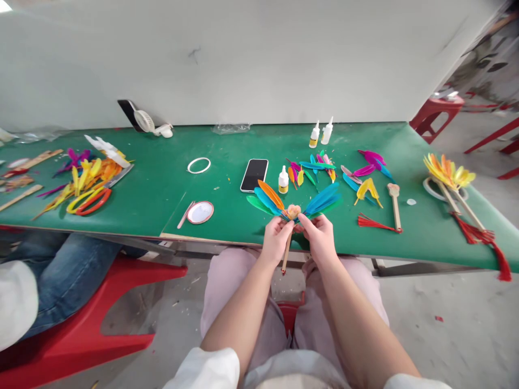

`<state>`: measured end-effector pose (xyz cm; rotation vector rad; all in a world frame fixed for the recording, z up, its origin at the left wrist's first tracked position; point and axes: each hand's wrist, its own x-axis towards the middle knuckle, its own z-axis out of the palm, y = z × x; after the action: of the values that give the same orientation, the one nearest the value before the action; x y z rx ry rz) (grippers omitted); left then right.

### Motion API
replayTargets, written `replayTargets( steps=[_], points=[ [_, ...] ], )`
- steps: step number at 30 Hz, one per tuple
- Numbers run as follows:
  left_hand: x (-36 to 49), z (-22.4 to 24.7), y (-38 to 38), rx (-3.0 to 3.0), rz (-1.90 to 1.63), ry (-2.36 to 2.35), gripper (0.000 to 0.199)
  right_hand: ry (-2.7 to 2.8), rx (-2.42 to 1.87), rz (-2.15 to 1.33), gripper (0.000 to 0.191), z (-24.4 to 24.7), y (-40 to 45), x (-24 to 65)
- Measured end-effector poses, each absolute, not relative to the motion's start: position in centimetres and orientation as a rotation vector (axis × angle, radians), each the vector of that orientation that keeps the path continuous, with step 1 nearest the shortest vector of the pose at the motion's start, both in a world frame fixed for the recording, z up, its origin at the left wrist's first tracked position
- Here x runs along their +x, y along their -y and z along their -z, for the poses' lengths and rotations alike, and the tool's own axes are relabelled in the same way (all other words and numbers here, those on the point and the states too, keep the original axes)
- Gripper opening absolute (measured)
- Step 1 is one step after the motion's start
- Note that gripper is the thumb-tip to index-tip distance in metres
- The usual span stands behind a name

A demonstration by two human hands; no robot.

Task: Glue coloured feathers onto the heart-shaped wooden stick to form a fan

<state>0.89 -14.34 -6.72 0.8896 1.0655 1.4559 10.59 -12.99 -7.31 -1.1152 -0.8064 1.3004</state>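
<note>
My left hand and my right hand meet over the table's front edge, both closed on a feather fan with a paw-shaped wooden head. Its thin wooden handle hangs down between my wrists. On the left side of the head, orange, blue and green feathers spread outward. Blue feathers with green behind them fan out on the right. Thumbs and fingers pinch near the feather bases, which are partly hidden. Just beyond stands a small glue bottle.
A phone, loose feathers, two more glue bottles and a paw-headed stick lie on the green table. Yellow feather fans are far right. Scissors, a round lid and a seated person's leg are left.
</note>
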Motion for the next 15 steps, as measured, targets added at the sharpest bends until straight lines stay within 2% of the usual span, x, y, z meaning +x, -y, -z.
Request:
replayTargets(
  steps=[15],
  points=[
    [1.14, 7.20, 13.86, 0.644, -1.518, -0.976, 0.022, 0.945, -1.115, -1.346, 0.027, 7.01, 13.38, 10.47]
  ],
)
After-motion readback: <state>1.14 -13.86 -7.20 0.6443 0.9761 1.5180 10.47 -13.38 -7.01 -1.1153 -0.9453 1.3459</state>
